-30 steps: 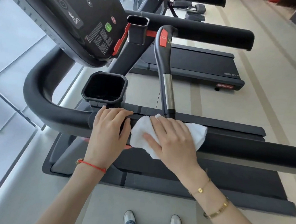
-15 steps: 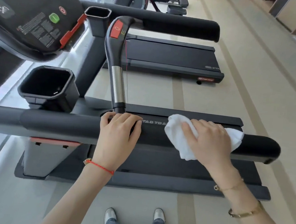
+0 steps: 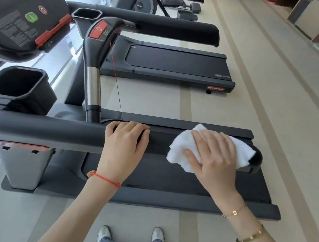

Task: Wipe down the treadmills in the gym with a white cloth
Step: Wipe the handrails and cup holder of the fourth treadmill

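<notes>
I stand beside a black treadmill whose padded side handrail (image 3: 43, 129) runs across the view. My right hand (image 3: 214, 155) presses a bunched white cloth (image 3: 179, 148) onto the rail close to its rounded right end (image 3: 257, 159), fingers wrapped over the cloth and rail. My left hand (image 3: 124, 144) grips the same rail near the middle, fingers curled over its top. The treadmill's belt deck (image 3: 168, 178) lies below the rail.
The console (image 3: 19, 11) with a green button and a black cup holder (image 3: 17, 87) are at upper left. A curved handle with a red button (image 3: 98, 31) rises behind the rail. A second treadmill (image 3: 175, 64) stands beyond. Beige floor stretches right; my shoes (image 3: 130, 235) are below.
My right hand slid the cloth rightward along the rail to near its end. My left hand moved along the rail to the right of the upright handle.
</notes>
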`<state>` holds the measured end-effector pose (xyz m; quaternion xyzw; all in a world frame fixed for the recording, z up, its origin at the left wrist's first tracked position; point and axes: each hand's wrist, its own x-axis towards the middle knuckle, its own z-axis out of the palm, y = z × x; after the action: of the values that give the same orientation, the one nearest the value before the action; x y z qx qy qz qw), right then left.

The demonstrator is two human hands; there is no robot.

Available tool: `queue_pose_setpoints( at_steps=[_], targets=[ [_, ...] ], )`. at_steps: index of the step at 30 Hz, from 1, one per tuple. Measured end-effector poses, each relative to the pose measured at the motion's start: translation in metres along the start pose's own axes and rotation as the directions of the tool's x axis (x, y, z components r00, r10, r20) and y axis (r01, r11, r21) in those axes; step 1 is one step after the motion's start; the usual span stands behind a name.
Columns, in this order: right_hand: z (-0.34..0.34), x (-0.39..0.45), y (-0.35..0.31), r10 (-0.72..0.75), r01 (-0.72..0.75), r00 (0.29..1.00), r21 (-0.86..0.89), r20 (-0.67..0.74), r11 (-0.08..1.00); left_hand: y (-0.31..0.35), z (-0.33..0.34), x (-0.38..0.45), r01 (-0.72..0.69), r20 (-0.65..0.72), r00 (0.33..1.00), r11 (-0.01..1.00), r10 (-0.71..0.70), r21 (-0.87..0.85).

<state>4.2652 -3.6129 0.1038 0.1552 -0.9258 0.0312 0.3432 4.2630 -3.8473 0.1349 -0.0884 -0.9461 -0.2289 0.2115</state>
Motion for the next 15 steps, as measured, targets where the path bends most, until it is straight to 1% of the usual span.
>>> queue_pose_setpoints(
  at_steps=[3, 5, 7, 9, 10, 12, 14, 15],
  targets=[
    [-0.009, -0.004, 0.030, 0.130, -0.129, 0.992, 0.015, -0.002, 0.991, 0.018, 0.010, 0.001, -0.002, 0.013, 1.000, 1.000, 0.002, 0.005],
    [-0.015, 0.006, 0.044, 0.226, -0.227, 0.974, 0.045, 0.031, 0.973, 0.031, 0.017, 0.001, -0.001, 0.023, 1.000, 1.000, 0.001, 0.002],
    [-0.019, 0.016, 0.052, 0.290, -0.297, 0.949, 0.051, 0.124, 0.953, 0.044, 0.024, 0.002, -0.006, 0.035, 0.999, 1.000, 0.005, 0.004],
    [-0.019, 0.020, 0.061, 0.348, -0.382, 0.903, 0.099, 0.254, 0.919, 0.056, 0.029, 0.002, -0.007, 0.046, 0.999, 1.000, 0.006, 0.016],
    [-0.020, 0.019, 0.067, 0.384, -0.435, 0.877, 0.138, 0.289, 0.890, 0.060, 0.031, 0.002, 0.000, 0.051, 0.999, 1.000, -0.001, 0.023],
    [-0.022, 0.009, 0.079, 0.466, -0.529, 0.842, 0.249, 0.270, 0.811, 0.066, 0.034, 0.003, 0.024, 0.052, 0.998, 0.999, -0.026, 0.035],
    [-0.026, -0.011, 0.086, 0.576, -0.620, 0.781, 0.424, 0.244, 0.661, 0.069, 0.035, 0.003, 0.047, 0.038, 0.998, 0.998, -0.048, 0.045],
    [-0.028, -0.021, 0.087, 0.618, -0.651, 0.742, 0.504, 0.261, 0.568, 0.070, 0.036, 0.003, 0.054, 0.033, 0.998, 0.997, -0.056, 0.054]
  ],
)
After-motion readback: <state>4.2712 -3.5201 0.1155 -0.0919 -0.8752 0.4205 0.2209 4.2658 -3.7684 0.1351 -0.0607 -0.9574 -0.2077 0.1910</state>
